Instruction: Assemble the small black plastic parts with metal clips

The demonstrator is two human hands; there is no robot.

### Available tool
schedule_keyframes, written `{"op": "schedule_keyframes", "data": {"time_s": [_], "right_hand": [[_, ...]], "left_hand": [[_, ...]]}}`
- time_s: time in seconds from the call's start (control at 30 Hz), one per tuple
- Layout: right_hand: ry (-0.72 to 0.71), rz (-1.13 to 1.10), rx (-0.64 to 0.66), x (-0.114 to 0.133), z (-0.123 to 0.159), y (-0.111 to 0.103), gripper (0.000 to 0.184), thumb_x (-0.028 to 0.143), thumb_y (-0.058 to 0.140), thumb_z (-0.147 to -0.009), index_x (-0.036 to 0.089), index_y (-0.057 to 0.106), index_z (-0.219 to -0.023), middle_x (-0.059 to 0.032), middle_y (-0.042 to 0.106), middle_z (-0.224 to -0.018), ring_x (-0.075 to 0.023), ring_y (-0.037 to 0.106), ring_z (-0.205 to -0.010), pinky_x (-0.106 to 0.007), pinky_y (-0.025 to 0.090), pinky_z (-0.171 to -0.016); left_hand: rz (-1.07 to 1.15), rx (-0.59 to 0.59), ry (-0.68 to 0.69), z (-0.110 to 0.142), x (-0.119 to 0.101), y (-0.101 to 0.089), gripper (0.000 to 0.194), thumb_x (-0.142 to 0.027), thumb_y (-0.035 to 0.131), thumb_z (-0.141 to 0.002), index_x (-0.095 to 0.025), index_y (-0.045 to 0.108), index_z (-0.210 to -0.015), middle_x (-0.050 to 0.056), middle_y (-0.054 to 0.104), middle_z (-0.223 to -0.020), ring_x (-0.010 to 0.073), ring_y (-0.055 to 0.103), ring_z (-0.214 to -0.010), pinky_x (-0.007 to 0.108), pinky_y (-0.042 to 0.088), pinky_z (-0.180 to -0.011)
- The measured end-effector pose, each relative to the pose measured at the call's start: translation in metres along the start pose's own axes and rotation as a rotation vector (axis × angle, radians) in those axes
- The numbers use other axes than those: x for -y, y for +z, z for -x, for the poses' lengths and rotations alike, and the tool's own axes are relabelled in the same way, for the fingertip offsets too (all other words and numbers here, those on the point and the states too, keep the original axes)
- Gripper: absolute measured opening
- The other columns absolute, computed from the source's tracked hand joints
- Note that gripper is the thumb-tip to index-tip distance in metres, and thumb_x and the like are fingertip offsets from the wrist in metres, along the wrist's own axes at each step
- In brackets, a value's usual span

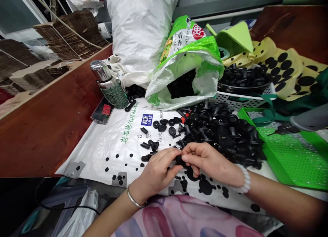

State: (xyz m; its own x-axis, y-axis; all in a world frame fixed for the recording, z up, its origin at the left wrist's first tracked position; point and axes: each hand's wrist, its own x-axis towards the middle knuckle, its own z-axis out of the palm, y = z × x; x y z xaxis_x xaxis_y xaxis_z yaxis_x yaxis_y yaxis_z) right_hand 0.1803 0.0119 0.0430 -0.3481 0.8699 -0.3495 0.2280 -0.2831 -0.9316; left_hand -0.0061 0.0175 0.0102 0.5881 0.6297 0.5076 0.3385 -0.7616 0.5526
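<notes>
My left hand and my right hand meet at the front of the white sack sheet. Between their fingertips is a small black plastic part, mostly hidden by the fingers. Both hands are closed in a pinch on it. Just beyond my right hand lies a large heap of black plastic parts with stems and round bases. Several loose black discs lie past my fingertips. Short black pieces sit beyond my left hand.
Behind the heap an open green-and-white bag holds dark parts. At right are a bright green tray, a grey power screwdriver and a white basket bearing a filled bowl. A flask and phone stand left.
</notes>
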Motion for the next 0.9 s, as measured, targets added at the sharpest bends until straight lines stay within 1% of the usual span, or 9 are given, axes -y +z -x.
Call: {"op": "schedule_keyframes", "data": {"time_s": [0.17, 0.27, 0.37, 0.43, 0.53, 0.63, 0.73, 0.83, 0.9], "right_hand": [[-0.039, -0.106, -0.054, 0.008, 0.002, -0.004, 0.021, 0.035, 0.059, -0.077, 0.014, 0.053, -0.075, 0.0066, 0.052, -0.048, -0.0066, 0.051, -0.04, -0.019, 0.041, -0.046], [-0.036, -0.168, -0.047, 0.007, 0.002, -0.003, 0.022, 0.035, 0.059, -0.077, 0.014, 0.053, -0.075, 0.0065, 0.052, -0.048, -0.0067, 0.051, -0.04, -0.02, 0.043, -0.047], [-0.048, -0.256, -0.031, 0.001, -0.001, 0.003, 0.024, 0.037, 0.059, -0.077, 0.014, 0.052, -0.076, 0.0049, 0.054, -0.057, -0.0057, 0.049, -0.04, -0.022, 0.046, -0.047], [-0.071, -0.243, -0.037, -0.002, -0.002, 0.008, 0.023, 0.037, 0.057, -0.079, 0.014, 0.052, -0.078, 0.0039, 0.054, -0.062, -0.005, 0.047, -0.04, -0.023, 0.047, -0.046], [-0.226, 0.054, -0.14, -0.003, -0.002, 0.011, 0.019, 0.034, 0.051, -0.084, 0.015, 0.055, -0.081, 0.0015, 0.054, -0.066, -0.0072, 0.05, -0.048, -0.022, 0.046, -0.049], [-0.559, 0.496, -0.253, -0.003, 0.0, 0.008, 0.016, 0.026, 0.047, -0.087, 0.015, 0.059, -0.086, -0.0038, 0.058, -0.073, -0.0128, 0.055, -0.065, -0.025, 0.046, -0.058], [-0.832, 0.751, -0.25, -0.003, 0.001, 0.002, 0.017, 0.018, 0.045, -0.088, 0.013, 0.057, -0.099, -0.008, 0.062, -0.082, -0.0156, 0.058, -0.074, -0.027, 0.047, -0.063], [-0.914, 0.853, -0.231, -0.003, 0.0, -0.003, 0.019, 0.016, 0.042, -0.089, 0.013, 0.055, -0.103, -0.0087, 0.062, -0.083, -0.0157, 0.059, -0.075, -0.026, 0.048, -0.062], [-0.917, 0.869, -0.232, -0.002, -0.002, -0.005, 0.018, 0.017, 0.043, -0.089, 0.013, 0.056, -0.099, -0.0087, 0.062, -0.082, -0.0154, 0.058, -0.074, -0.026, 0.049, -0.062]], "left_hand": [[-0.028, -0.011, -0.045, 0.002, 0.004, -0.008, 0.046, -0.018, 0.054, -0.083, -0.015, 0.04, -0.127, 0.013, 0.058, -0.118, 0.0206, 0.054, -0.11, 0.036, 0.049, -0.092], [-0.059, -0.029, -0.04, 0.003, 0.005, -0.009, 0.041, -0.014, 0.052, -0.084, -0.016, 0.044, -0.123, 0.012, 0.061, -0.111, 0.0189, 0.058, -0.104, 0.034, 0.051, -0.088], [-0.111, -0.071, -0.033, 0.004, 0.007, -0.005, 0.036, -0.01, 0.049, -0.084, -0.016, 0.047, -0.12, 0.011, 0.064, -0.103, 0.0174, 0.061, -0.095, 0.032, 0.053, -0.082], [-0.113, -0.108, -0.048, 0.004, 0.008, -0.002, 0.035, -0.007, 0.047, -0.084, -0.015, 0.05, -0.117, 0.011, 0.065, -0.1, 0.0171, 0.061, -0.092, 0.031, 0.053, -0.08], [-0.02, -0.158, -0.126, 0.004, 0.01, 0.002, 0.031, -0.008, 0.047, -0.083, -0.015, 0.054, -0.112, 0.01, 0.066, -0.097, 0.017, 0.062, -0.089, 0.031, 0.053, -0.078], [0.208, -0.177, -0.282, 0.004, 0.009, 0.005, 0.026, -0.013, 0.05, -0.082, -0.016, 0.058, -0.108, 0.008, 0.067, -0.094, 0.0159, 0.064, -0.083, 0.029, 0.054, -0.074], [0.455, -0.17, -0.391, 0.005, 0.008, 0.008, 0.024, -0.017, 0.053, -0.082, -0.014, 0.059, -0.105, 0.009, 0.068, -0.093, 0.0154, 0.065, -0.08, 0.028, 0.055, -0.072], [0.553, -0.148, -0.428, 0.005, 0.007, 0.008, 0.023, -0.021, 0.054, -0.082, -0.013, 0.06, -0.103, 0.008, 0.069, -0.088, 0.015, 0.065, -0.074, 0.028, 0.056, -0.068], [0.479, -0.144, -0.405, 0.005, 0.007, 0.008, 0.024, -0.022, 0.052, -0.083, -0.014, 0.061, -0.104, 0.007, 0.068, -0.087, 0.0151, 0.065, -0.075, 0.028, 0.055, -0.069]]}}
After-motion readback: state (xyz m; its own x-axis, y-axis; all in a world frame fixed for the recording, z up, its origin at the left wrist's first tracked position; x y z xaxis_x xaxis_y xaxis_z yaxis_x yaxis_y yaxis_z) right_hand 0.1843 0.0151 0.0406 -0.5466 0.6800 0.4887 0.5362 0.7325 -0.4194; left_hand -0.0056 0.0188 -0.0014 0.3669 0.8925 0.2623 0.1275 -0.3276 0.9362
